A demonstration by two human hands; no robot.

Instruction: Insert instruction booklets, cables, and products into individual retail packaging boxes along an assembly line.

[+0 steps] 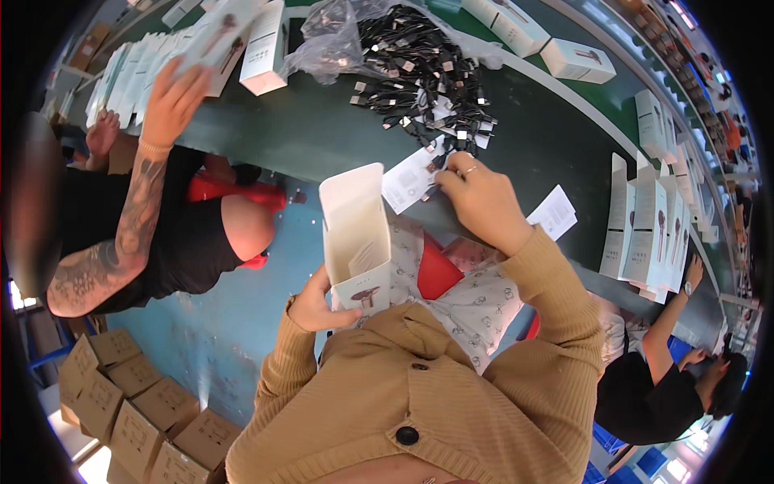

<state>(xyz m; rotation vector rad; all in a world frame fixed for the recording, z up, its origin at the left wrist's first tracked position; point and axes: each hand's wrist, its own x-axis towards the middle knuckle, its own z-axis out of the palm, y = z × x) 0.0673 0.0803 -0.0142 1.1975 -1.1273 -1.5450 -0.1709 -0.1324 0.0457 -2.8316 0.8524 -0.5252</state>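
One white printed carton (356, 234), top flap raised: held above the lap, short of the table edge, its mouth turned toward the tabletop. Left hand (314, 305): clamped on the carton's lower part, thumb across the front; a light, steady hold best spared the thin card and kept the mouth wide. Right hand (486, 203), ringed: thumb and forefinger drawn close at the near end of the cable heap; whether they had closed on a plug could not be told. Good handling here called for a single plug pinched clear of its neighbours, leaving the printed leaflet (409, 177) beneath undragged. Black USB cables (419, 60), one tangled heap, lay beyond, beside a clear plastic bag (330, 40). Second leaflet (554, 212): lay right of the hand. Dark green worktable (314, 133): bore these. Outlying: standing cartons (641, 226), far right; a co-worker's hand (173, 97) at further cartons, left.
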